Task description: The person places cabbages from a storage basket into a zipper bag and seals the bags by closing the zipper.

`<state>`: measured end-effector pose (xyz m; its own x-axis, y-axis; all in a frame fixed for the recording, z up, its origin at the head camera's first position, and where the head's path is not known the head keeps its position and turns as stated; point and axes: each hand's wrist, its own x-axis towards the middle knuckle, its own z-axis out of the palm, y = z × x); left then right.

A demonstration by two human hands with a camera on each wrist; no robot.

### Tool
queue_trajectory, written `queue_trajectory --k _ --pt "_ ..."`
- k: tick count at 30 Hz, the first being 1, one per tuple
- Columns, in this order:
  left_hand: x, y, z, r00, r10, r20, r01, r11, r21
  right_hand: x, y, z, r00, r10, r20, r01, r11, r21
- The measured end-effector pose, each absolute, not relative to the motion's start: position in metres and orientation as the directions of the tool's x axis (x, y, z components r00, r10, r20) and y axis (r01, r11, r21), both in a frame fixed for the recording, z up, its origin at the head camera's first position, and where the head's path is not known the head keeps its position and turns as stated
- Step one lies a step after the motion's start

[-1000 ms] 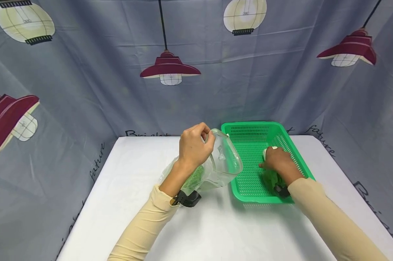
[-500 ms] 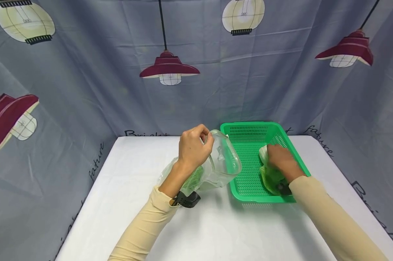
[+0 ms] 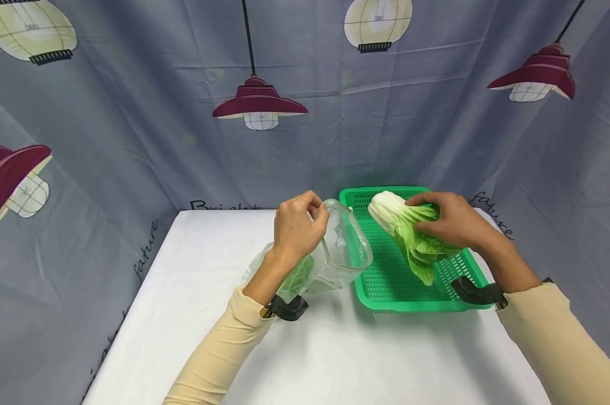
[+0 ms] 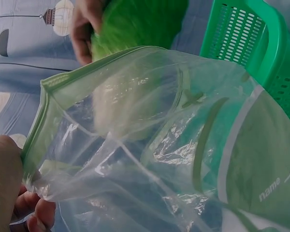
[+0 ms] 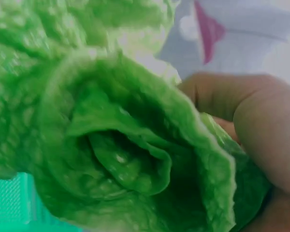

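My left hand (image 3: 301, 225) pinches the rim of a clear zip bag (image 3: 342, 247), whose mouth gapes toward the right. Inside the bag, partly behind my left wrist, lies something leafy and green (image 3: 297, 278). My right hand (image 3: 448, 219) grips a napa cabbage (image 3: 411, 236) above the green basket (image 3: 406, 306). The cabbage's white base points up and left toward the bag, and its leaf tips hang down. Curled leaves (image 5: 121, 154) fill the right wrist view, with thumb and fingers round one side. In the left wrist view, the cabbage's base shows through the bag's clear film (image 4: 135, 145).
A white-covered table (image 3: 294, 360) carries the bag and the basket, the basket at the right rear. Grey curtains (image 3: 183, 129) printed with lamps stand behind the table and at both sides.
My right hand has lifted the cabbage up out of the basket and brought it slightly left, base toward the bag. The left hand keeps its pinch on the rim, nearly still.
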<state>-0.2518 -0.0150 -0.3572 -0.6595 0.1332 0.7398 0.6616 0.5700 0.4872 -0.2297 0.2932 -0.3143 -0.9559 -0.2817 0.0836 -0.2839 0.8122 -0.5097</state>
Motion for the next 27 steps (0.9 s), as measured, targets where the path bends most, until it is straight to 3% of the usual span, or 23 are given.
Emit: queue_trajectory --k 8,15,23,27 --pt "-0.251 -0.016 -0.356 -0.660 0.127 0.741 0.659 0.572 0.489 -0.215 0.260 -0.289 -0.856 -0.517 0.028 -0.442 0.702 -0.559" --pt "-0.246 -0.013 -0.351 -0.663 0.164 0.730 0.676 0.551 0.490 -0.220 0.213 -0.288 -0.746 -0.666 0.011 -0.608 0.674 -0.418" --pt "-0.244 -0.017 -0.346 -0.659 0.179 0.731 0.690 0.531 0.492 -0.219 0.185 -0.297 -0.677 -0.732 0.070 -0.724 0.646 -0.244" --pt "-0.243 -0.021 -0.345 -0.641 0.155 0.752 0.703 0.512 0.494 -0.219 0.192 -0.301 -0.658 -0.738 0.150 -0.735 0.585 -0.342"
